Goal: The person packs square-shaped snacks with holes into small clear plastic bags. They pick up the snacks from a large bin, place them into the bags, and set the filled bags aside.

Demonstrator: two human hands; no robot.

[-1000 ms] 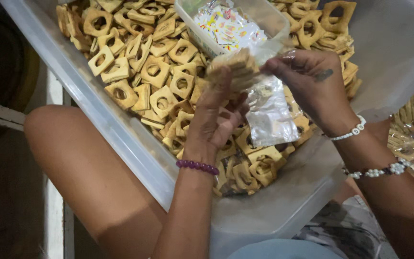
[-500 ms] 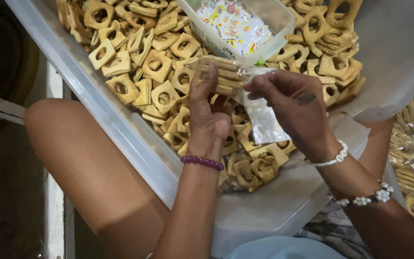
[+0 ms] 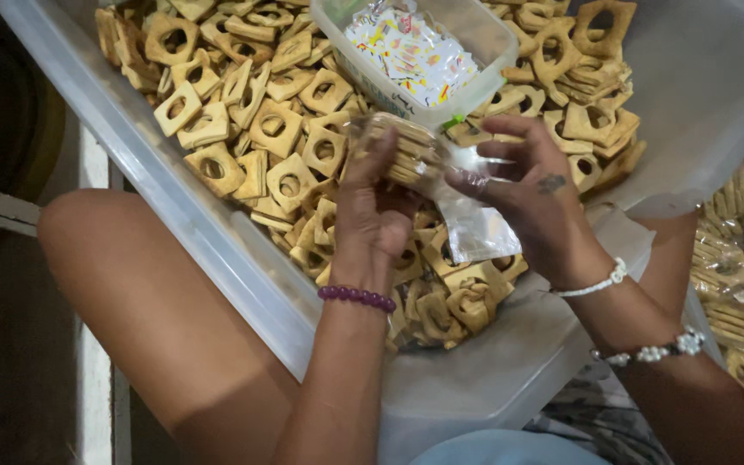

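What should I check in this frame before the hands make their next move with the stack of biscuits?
1. Left hand grips the biscuit stack: ok.
2. Right hand holds the clear bag at the stack's end: ok.
3. Stack fully inside the bag: cannot tell; plastic covers part of it, and the bag's mouth is hidden.
4. Stack held over the big tub of loose biscuits: ok.
5. Small tub of printed slips sits close to the fingers: ok.
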